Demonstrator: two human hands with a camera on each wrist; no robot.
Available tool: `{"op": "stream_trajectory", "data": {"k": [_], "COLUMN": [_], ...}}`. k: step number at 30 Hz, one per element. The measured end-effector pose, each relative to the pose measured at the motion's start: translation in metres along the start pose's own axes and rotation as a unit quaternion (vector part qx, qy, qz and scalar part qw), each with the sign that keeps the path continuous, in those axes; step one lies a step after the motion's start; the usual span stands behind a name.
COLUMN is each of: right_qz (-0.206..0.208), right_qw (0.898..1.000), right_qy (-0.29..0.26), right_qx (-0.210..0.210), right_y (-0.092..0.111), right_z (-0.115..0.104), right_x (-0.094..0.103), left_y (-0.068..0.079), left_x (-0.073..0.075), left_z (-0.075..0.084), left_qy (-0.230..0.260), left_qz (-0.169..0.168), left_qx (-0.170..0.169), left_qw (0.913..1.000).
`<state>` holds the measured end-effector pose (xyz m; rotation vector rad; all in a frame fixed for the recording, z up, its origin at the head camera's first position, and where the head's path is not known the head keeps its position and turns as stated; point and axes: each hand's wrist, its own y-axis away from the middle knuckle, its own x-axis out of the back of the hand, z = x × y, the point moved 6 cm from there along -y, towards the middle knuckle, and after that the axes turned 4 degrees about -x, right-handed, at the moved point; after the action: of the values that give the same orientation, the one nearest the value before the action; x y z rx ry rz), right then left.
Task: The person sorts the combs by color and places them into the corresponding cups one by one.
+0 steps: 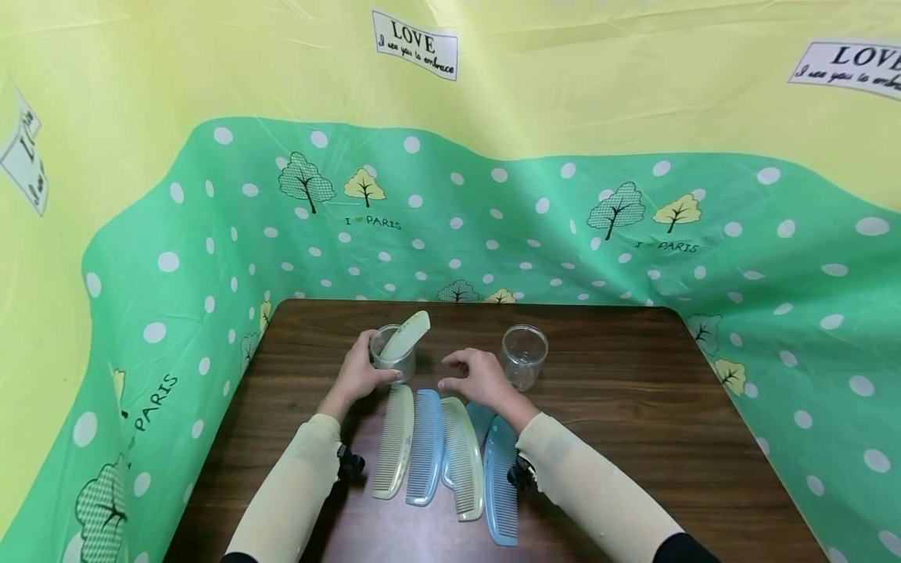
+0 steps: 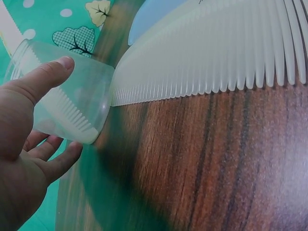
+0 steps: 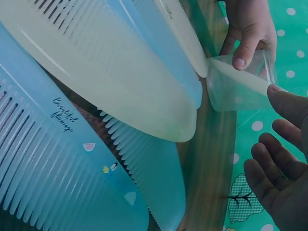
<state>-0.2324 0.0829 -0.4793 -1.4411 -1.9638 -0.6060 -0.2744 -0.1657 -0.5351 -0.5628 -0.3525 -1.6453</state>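
My left hand (image 1: 357,374) grips a clear glass jar (image 2: 91,79), thumb on the near side and fingers round the far side. A pale green comb (image 1: 408,335) leans inside it, its end sticking out above the rim. My right hand (image 1: 480,377) hangs between the two jars with relaxed fingers (image 3: 269,163) and nothing in them. Below the hands lie a pale comb (image 1: 394,442), a blue comb (image 1: 425,450), another pale comb (image 1: 464,461) overlapping its neighbours, a teal comb (image 3: 154,175) and a blue comb (image 1: 501,485) by the right wrist.
A second clear glass jar (image 1: 524,352) stands just right of my right hand. The brown wooden table (image 1: 633,391) is bordered at the back and sides by a green and yellow printed curtain (image 1: 486,234).
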Motion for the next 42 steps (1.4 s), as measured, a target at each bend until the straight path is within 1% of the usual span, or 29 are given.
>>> {"op": "stream_trajectory", "data": {"k": [15,21,30,35,42], "right_qz": [-0.013,-0.024,-0.028,-0.038,-0.056], "right_qw": [1.000,1.000,0.999,0.999,0.998], "right_qy": [0.015,0.018,0.013,0.018,0.013], "right_qx": [-0.006,-0.010,-0.008,-0.016,-0.009], "right_y": [0.002,0.004,0.006,0.006,0.007], "right_z": [0.014,0.018,0.024,0.027,0.029], "right_x": [-0.009,-0.015,-0.022,-0.025,-0.031], "left_y": [0.000,0.000,-0.001,0.000,0.000], "left_x": [0.001,0.000,-0.001,-0.001,-0.001], "left_z": [0.002,0.000,-0.004,-0.004,-0.002], "left_qy": [0.005,0.007,0.007,0.006,0.006], "left_qz": [-0.005,-0.005,-0.003,-0.006,-0.005], "left_qx": [0.009,0.010,0.011,0.015,0.011], "left_qw": [0.9999,0.9999,0.9999,0.9999,0.9999]}}
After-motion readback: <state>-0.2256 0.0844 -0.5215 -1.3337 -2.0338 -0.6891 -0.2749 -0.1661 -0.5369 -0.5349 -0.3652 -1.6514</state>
